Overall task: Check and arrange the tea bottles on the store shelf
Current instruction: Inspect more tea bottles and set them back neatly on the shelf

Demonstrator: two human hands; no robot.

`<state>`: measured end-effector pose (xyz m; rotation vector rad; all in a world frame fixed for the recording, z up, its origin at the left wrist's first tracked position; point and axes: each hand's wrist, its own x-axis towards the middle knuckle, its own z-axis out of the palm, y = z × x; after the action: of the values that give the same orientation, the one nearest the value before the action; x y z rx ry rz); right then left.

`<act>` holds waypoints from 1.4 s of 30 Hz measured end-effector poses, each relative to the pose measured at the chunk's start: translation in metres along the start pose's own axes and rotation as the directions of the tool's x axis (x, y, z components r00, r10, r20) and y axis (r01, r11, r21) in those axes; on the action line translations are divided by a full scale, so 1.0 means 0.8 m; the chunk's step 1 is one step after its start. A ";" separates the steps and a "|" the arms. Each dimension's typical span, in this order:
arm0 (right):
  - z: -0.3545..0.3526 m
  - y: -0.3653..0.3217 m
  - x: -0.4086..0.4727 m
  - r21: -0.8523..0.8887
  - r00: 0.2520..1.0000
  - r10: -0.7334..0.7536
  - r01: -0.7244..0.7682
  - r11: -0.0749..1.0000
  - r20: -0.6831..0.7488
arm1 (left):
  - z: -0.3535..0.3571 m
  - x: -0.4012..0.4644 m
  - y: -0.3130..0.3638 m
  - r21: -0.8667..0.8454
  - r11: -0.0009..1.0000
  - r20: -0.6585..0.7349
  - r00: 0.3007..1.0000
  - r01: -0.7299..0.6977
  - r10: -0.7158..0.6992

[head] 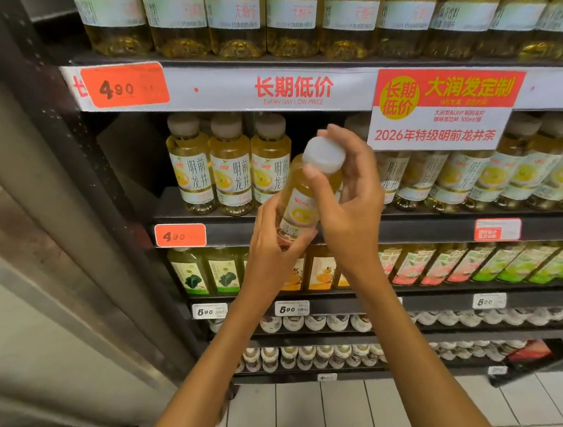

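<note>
Your left hand (273,246) grips the lower body of the tea bottle (303,198). Your right hand (348,198) closes around its neck, below the white cap (324,154). The bottle is tilted, held in front of the second shelf (206,219), beside three upright bottles (230,169).

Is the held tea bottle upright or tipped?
Tipped: the tea bottle leans cap-first toward the camera, left hand low, right hand near its cap.
</note>
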<state>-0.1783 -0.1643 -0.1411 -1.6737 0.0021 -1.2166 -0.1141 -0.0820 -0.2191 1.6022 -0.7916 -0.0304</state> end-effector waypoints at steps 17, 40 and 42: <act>-0.039 -0.006 0.025 0.358 0.819 0.402 -0.550 0.754 0.410 | -0.016 -0.051 0.050 -0.711 0.461 0.523 0.838 0.531 -0.157; -0.029 -0.003 0.019 0.132 0.830 0.470 -0.524 0.842 0.301 | 0.002 -0.054 0.070 -0.261 0.895 0.188 0.928 0.362 -0.321; -0.028 -0.002 0.019 0.077 0.816 0.500 -0.540 0.838 0.291 | 0.007 -0.055 0.070 -0.294 0.874 0.180 0.921 0.387 -0.347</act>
<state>-0.1872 -0.1875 -0.1302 -1.5416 0.1907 -0.5602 -0.1762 -0.0639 -0.1892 1.4206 -0.5287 -0.5151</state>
